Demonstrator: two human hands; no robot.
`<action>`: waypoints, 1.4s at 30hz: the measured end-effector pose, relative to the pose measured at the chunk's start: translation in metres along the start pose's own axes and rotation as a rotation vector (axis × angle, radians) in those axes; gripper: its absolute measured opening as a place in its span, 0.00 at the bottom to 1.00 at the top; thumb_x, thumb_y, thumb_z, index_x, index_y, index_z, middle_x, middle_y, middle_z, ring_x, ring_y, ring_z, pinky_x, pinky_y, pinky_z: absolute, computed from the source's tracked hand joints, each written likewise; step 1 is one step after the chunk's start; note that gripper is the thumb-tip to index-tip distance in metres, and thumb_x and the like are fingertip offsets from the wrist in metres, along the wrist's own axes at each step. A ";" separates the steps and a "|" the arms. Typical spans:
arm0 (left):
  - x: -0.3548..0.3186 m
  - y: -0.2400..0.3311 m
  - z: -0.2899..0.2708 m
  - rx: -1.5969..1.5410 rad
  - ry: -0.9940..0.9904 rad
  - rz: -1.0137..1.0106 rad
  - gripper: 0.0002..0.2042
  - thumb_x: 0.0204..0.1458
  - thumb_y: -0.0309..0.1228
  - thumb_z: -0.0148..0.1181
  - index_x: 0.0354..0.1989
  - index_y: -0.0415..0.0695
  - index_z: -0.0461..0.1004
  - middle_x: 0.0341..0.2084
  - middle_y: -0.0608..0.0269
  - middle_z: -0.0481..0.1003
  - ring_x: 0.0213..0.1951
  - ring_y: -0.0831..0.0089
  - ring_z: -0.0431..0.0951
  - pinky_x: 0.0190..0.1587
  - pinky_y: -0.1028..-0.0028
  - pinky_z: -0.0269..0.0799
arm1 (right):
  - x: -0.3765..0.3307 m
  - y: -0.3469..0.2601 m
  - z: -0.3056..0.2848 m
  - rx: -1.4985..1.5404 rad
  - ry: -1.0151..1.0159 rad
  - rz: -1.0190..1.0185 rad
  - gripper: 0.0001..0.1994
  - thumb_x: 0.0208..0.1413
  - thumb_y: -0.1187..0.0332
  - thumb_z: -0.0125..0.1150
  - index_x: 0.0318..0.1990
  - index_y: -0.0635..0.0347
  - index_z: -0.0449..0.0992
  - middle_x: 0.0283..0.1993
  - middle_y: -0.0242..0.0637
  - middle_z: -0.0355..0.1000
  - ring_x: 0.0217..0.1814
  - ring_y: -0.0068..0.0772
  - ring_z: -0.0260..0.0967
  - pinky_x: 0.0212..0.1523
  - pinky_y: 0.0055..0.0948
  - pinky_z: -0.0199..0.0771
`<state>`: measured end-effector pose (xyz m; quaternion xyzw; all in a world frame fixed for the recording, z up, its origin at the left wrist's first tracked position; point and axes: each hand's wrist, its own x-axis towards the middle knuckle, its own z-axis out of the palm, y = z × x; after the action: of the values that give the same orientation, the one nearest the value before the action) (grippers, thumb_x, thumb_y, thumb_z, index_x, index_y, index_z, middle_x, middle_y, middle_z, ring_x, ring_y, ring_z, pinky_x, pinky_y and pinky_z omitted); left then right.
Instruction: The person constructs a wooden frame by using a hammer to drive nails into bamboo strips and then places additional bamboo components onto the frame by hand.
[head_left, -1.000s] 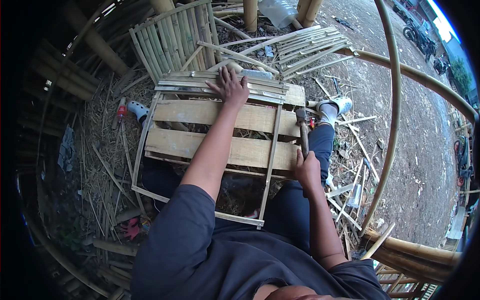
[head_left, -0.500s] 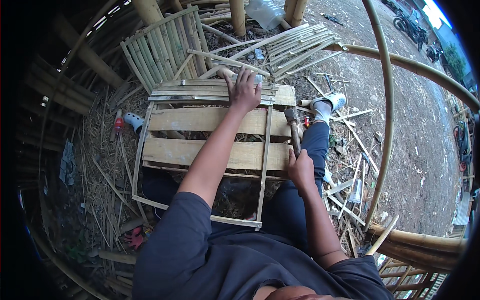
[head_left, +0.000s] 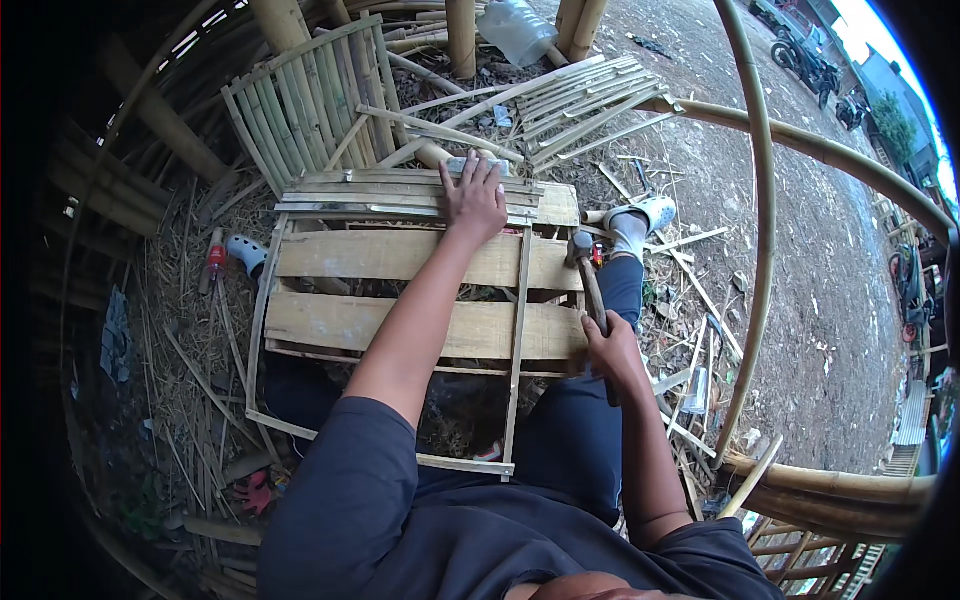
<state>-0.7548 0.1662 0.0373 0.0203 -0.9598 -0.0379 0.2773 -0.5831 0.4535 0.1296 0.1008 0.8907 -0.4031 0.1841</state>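
Note:
My left hand [head_left: 474,205] lies over several bamboo slats [head_left: 350,190], its fingers spread toward the far side. Just beyond the fingertips is a small pale, translucent object [head_left: 478,163] that I cannot make out clearly. The slats run crosswise at the far end of a thin bamboo frame [head_left: 517,380], which rests over a low plank bench [head_left: 380,325] and reaches toward my lap. Closed round a wooden handle, my right hand [head_left: 614,352] holds a hammer [head_left: 592,285]. The metal head is up, beside the bench's right end.
A slatted bamboo panel [head_left: 310,105] leans at the far left; another slatted panel [head_left: 590,108] lies at the far right. A clear plastic jug [head_left: 517,32] sits behind. A curved bamboo pole [head_left: 762,200] stands on the right. Scraps and a red glove [head_left: 254,492] litter the ground.
The view has shifted slightly. My left hand has slid a little nearer over the slats, its fingers spread flatter. My right hand still holds the hammer beside the bench.

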 end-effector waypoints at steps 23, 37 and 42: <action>0.012 0.003 0.004 -0.142 -0.110 -0.024 0.12 0.64 0.37 0.47 0.47 0.45 0.73 0.46 0.56 0.76 0.55 0.59 0.74 0.69 0.53 0.57 | 0.079 -0.057 -0.048 -0.358 0.097 -0.614 0.22 0.66 0.55 0.64 0.32 0.69 0.73 0.22 0.57 0.71 0.25 0.62 0.72 0.28 0.50 0.69; 0.012 0.000 0.003 -0.181 -0.172 0.009 0.13 0.65 0.37 0.46 0.47 0.45 0.75 0.48 0.55 0.79 0.55 0.60 0.76 0.61 0.59 0.63 | 0.107 -0.070 -0.047 -0.388 0.137 -0.710 0.20 0.64 0.56 0.66 0.31 0.69 0.73 0.22 0.60 0.72 0.28 0.67 0.75 0.29 0.55 0.71; 0.015 0.002 0.002 -0.203 -0.167 0.013 0.13 0.62 0.38 0.48 0.44 0.45 0.76 0.44 0.56 0.80 0.53 0.61 0.77 0.60 0.58 0.63 | 0.111 -0.046 -0.042 -0.492 0.164 -0.828 0.20 0.62 0.57 0.67 0.31 0.68 0.73 0.23 0.59 0.73 0.27 0.67 0.74 0.30 0.54 0.72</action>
<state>-0.7690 0.1677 0.0440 -0.0172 -0.9709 -0.1345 0.1972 -0.7096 0.4584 0.1413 -0.2769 0.9365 -0.2109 -0.0439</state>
